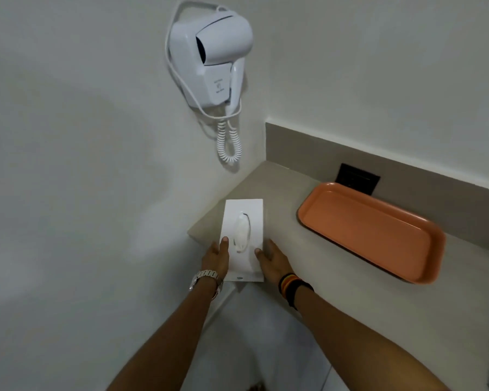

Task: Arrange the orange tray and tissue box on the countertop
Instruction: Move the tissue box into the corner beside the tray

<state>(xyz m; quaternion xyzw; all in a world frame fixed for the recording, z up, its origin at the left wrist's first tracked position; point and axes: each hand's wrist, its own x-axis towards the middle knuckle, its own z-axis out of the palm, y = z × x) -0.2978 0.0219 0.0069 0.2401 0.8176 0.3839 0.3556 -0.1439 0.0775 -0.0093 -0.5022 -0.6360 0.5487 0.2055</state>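
Ref. landmark: tissue box (244, 218), white, rect., long axis running away from the person. It sits at the left end of the beige countertop (274, 193), close to the side wall; its near end overhangs the counter's front edge. A tissue (242, 232) protrudes from the oval slot in the box top.

Left hand (216, 256): against the box's near left side, thumb laid on the top face left of the slot. Fingers part-curled round the box edge, not a closed fist. Silver watch (206, 279) on this wrist, just below the box's near left corner.

Right hand (274, 261): against the box's near right side, thumb tip on the top face right of the slot, remaining fingers extended flat along the side. Striped wristbands (290, 286) on this wrist, below and right of the box. The box is thus clamped between both hands at its near end; whether it is lifted or resting on the counter: cannot tell.

Orange tray (370, 230): right of the box, well apart from it and from both hands, lying on the same counter at an angle, far edge near the backsplash. Right end blurred. Tray holds nothing visible.

Black wall plate (357, 179): in the backsplash, beyond the tray's far-left end, up and right of the box.

White hair dryer (212, 57): wall-mounted, above the box, coiled cord (229, 145) hanging toward it.
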